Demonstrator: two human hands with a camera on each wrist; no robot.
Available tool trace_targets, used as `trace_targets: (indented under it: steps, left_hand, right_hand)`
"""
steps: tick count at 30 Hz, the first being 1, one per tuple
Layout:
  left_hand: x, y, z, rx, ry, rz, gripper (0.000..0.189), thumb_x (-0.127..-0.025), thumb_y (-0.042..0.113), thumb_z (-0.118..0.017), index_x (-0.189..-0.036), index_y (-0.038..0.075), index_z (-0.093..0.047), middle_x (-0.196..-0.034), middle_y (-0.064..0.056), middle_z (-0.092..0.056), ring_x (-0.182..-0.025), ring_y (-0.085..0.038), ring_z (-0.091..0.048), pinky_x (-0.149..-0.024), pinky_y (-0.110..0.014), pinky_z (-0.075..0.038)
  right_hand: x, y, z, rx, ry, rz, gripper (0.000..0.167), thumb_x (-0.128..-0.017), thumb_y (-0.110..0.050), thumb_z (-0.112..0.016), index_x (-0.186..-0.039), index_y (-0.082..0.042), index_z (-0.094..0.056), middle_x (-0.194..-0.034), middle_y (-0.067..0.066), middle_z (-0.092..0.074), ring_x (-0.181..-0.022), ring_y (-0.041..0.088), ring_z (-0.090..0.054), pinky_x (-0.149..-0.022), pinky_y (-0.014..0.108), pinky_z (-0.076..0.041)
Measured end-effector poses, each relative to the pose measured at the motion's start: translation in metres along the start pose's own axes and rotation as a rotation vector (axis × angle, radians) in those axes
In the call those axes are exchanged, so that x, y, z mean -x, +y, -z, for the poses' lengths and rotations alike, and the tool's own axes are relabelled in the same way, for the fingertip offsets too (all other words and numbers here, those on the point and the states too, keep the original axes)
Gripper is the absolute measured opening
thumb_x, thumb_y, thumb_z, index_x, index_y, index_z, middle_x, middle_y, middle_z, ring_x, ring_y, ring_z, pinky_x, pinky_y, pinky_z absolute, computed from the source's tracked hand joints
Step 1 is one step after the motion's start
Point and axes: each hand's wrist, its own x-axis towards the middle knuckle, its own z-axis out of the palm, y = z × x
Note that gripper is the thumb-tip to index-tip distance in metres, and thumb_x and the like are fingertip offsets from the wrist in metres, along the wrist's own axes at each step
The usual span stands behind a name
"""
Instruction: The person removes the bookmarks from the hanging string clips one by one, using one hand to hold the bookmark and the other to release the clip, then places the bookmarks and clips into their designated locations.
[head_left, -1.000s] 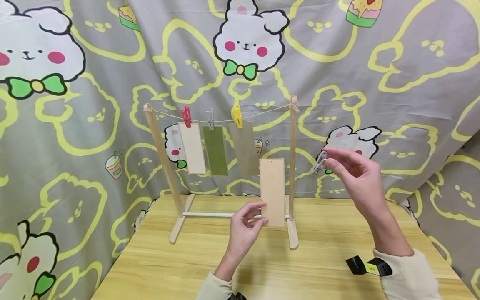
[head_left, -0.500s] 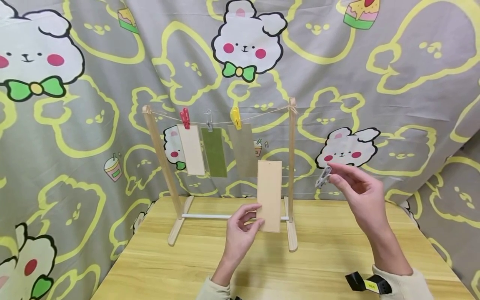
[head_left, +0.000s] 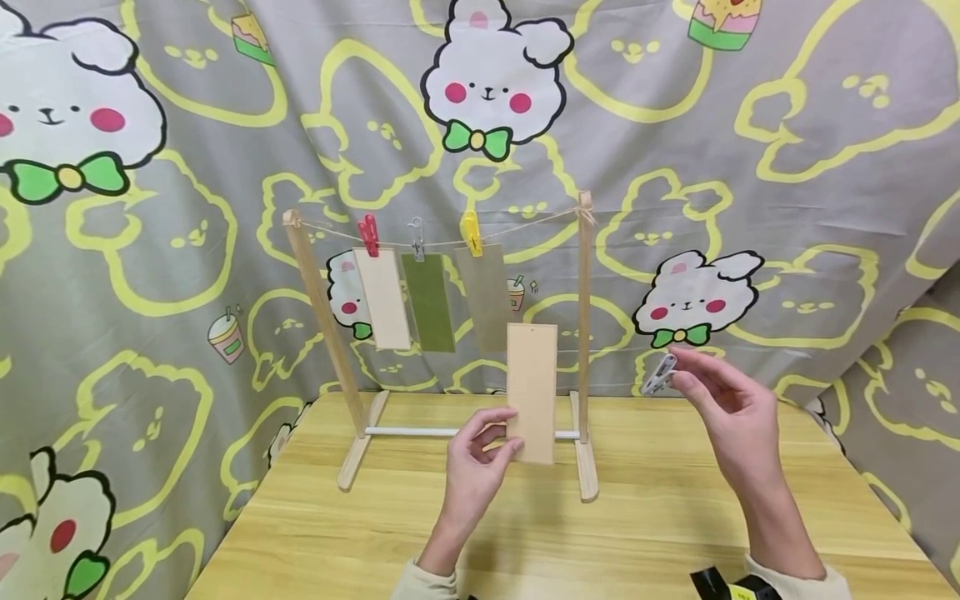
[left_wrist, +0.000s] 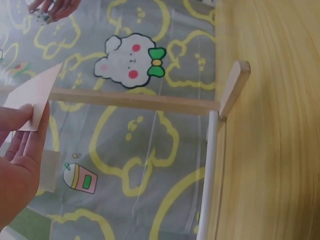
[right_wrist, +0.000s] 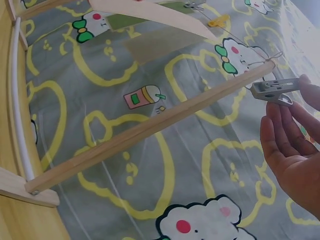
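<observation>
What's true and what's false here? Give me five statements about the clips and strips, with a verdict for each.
1. The left grip holds the peach strip. True.
2. The right grip holds nothing. False: it pinches a grey clip.
3. The red clip is on the string. True.
4. The green strip hangs between two others. True.
5. The yellow clip holds the green strip. False: it holds a taupe strip.
</observation>
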Motion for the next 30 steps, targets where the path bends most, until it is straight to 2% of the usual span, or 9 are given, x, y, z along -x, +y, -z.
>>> trace_targets:
  steps: [3,8,11,16,21,30]
  left_hand:
    - [0.002,-0.001,0.0,-0.001,0.006,0.009,0.036,-0.081,-0.02,-0.073,-0.114,-0.006,-0.068,-0.111,-0.028,-0.065,-0.09,-0.019,-0.071,-0.074,-0.032,-0.063]
    - [0.004,-0.004,-0.002,-0.01,0.009,0.017,0.036,-0.081,-0.019,-0.074,-0.113,-0.006,-0.068,-0.11,-0.028,-0.065,-0.089,-0.016,-0.071,-0.072,-0.032,-0.064]
    - [0.007,-0.008,-0.004,-0.045,0.025,0.037,0.035,-0.081,-0.017,-0.076,-0.112,-0.004,-0.069,-0.108,-0.025,-0.067,-0.087,-0.015,-0.071,-0.069,-0.031,-0.064]
    - [0.01,-0.013,-0.002,-0.105,0.052,0.1,0.035,-0.079,-0.016,-0.078,-0.109,0.0,-0.071,-0.104,-0.019,-0.07,-0.084,-0.022,-0.072,-0.067,-0.03,-0.063]
    - [0.007,-0.016,0.001,-0.1,0.02,0.137,0.036,-0.079,-0.016,-0.078,-0.11,0.0,-0.07,-0.107,-0.019,-0.068,-0.086,-0.029,-0.071,-0.07,-0.032,-0.064]
    - [0.004,-0.02,0.004,-0.102,0.017,0.169,0.038,-0.079,-0.019,-0.077,-0.111,-0.001,-0.069,-0.11,-0.019,-0.067,-0.084,-0.02,-0.07,-0.07,-0.031,-0.063]
  right_hand:
    - [0.006,0.004,0.002,0.006,0.016,-0.027,0.03,-0.093,0.014,-0.064,-0.124,0.018,-0.063,-0.114,0.006,-0.075,-0.098,0.011,-0.07,-0.089,0.019,-0.056]
    - [0.012,0.011,0.005,-0.014,0.007,-0.019,0.03,-0.093,0.017,-0.062,-0.123,0.02,-0.061,-0.111,0.007,-0.075,-0.096,0.013,-0.07,-0.089,0.021,-0.057]
    - [0.014,0.014,0.008,-0.01,0.012,-0.03,0.03,-0.093,0.016,-0.063,-0.123,0.02,-0.061,-0.112,0.008,-0.075,-0.096,0.013,-0.07,-0.089,0.021,-0.057]
    - [0.02,0.019,0.012,0.004,0.042,-0.087,0.031,-0.094,0.014,-0.063,-0.124,0.019,-0.061,-0.11,0.006,-0.075,-0.096,0.012,-0.07,-0.089,0.022,-0.057]
    - [0.022,0.022,0.014,0.015,0.061,-0.116,0.031,-0.094,0.013,-0.064,-0.124,0.018,-0.061,-0.108,0.005,-0.074,-0.096,0.012,-0.07,-0.089,0.022,-0.057]
    - [0.018,0.032,0.019,0.008,0.03,-0.129,0.03,-0.095,0.01,-0.065,-0.123,0.018,-0.061,-0.108,0.006,-0.073,-0.093,0.012,-0.07,-0.086,0.022,-0.058]
